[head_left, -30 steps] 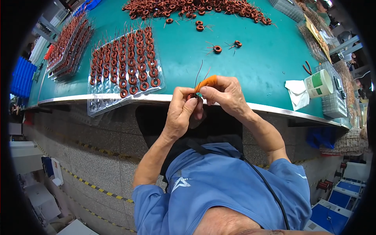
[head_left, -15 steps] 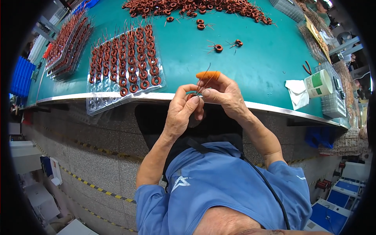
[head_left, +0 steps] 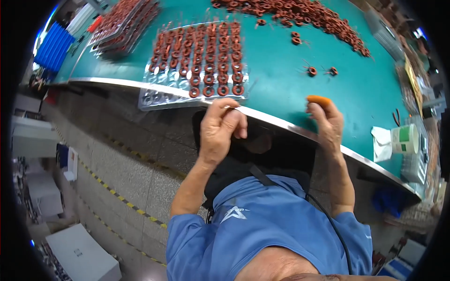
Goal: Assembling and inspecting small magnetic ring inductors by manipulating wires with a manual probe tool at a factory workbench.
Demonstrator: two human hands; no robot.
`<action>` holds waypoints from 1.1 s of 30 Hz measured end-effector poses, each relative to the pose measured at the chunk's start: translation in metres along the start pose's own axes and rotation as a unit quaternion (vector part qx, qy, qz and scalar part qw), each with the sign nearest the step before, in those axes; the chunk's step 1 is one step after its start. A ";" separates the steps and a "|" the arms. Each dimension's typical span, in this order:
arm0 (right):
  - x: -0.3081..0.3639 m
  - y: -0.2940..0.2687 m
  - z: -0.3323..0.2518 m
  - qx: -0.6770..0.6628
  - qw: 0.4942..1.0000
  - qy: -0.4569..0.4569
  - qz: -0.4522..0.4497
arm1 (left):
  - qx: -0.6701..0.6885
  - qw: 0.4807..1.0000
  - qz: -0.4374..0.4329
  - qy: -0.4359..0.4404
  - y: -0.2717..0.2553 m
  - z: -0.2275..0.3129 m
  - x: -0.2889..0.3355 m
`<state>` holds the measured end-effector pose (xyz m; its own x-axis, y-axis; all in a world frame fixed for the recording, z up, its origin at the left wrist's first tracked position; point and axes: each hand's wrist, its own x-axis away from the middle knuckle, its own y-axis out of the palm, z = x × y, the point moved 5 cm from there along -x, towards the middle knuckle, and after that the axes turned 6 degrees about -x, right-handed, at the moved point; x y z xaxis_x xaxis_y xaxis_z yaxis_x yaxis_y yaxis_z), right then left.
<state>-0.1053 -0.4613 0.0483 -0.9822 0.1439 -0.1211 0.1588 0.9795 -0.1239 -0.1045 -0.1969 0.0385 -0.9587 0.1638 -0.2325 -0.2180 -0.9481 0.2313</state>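
My left hand (head_left: 218, 131) is at the table's front edge, just below the near rim of a clear plastic tray (head_left: 164, 99). Its fingers are curled toward the thumb; whatever may be inside is hidden. Over the table's front part, further right, my right hand (head_left: 330, 124) has its thumb and index finger apart, with nothing visible between them. An orange finger cot (head_left: 318, 99) covers that index fingertip. Copper-wound ring coils (head_left: 223, 90) stand in rows in the tray, its front left pockets bare. Two loose coils (head_left: 311, 71) lie beyond my right hand.
A large heap of ring coils (head_left: 300, 13) spreads along the back of the green table (head_left: 276, 84). Stacked filled trays (head_left: 124, 28) stand at far left, near a blue bin (head_left: 55, 46). At right are a white cloth (head_left: 381, 143), a white-green tub (head_left: 404, 139) and dark-handled pliers (head_left: 396, 117).
My hands have parted: the right moved rightward, away from the coil and its wire leads. The left stays near the front edge; its coil no longer shows. The whole view has shifted and turned.
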 end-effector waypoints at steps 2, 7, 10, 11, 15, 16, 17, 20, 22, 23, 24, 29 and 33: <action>-0.003 -0.013 0.000 -0.016 1.000 -0.002 0.025 | -0.066 0.996 0.059 0.016 -0.040 0.018 0.001; -0.007 -0.026 0.020 -0.058 0.997 0.031 0.026 | -0.313 0.926 0.187 0.096 -0.123 0.051 -0.016; -0.007 -0.024 0.022 -0.028 0.999 0.036 0.020 | -0.496 0.829 0.218 0.140 -0.124 0.064 -0.026; -0.007 -0.023 0.021 -0.029 0.999 0.034 0.019 | -0.519 0.812 0.221 0.150 -0.125 0.064 -0.031; -0.007 -0.023 0.021 -0.017 0.999 0.038 0.010 | -0.622 0.752 0.165 0.146 -0.124 0.057 -0.048; -0.006 -0.023 0.021 -0.013 0.999 0.039 0.007 | -0.621 0.753 0.165 0.146 -0.125 0.055 -0.053; -0.005 -0.024 0.021 -0.011 0.999 0.040 0.008 | -0.608 0.769 0.154 0.124 -0.127 0.051 -0.057; -0.003 -0.028 0.018 0.009 0.999 0.032 0.017 | -0.576 0.803 0.117 0.099 -0.124 0.047 -0.068; -0.001 -0.039 0.022 0.066 0.996 0.056 0.031 | -0.584 0.804 0.049 0.099 -0.119 0.044 -0.082; -0.003 -0.038 0.020 0.102 0.992 0.056 0.039 | -0.584 0.809 0.045 0.051 -0.119 0.043 -0.085; -0.008 -0.029 0.020 0.080 0.996 0.039 0.011 | -0.589 0.806 0.039 0.046 -0.132 0.044 -0.080; -0.038 -0.027 -0.012 0.181 0.983 -0.037 0.010 | -0.625 0.774 0.062 0.080 -0.126 0.049 -0.071; -0.082 -0.038 -0.015 0.306 0.931 -0.198 -0.020 | -0.589 0.775 0.168 0.156 -0.129 0.054 -0.054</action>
<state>-0.0319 -0.5079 0.0782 -0.8936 -0.0735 -0.4428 0.2693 0.7014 -0.6600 -0.0340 -0.0686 0.0727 -0.7950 -0.0462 -0.6048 0.5275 -0.5450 -0.6517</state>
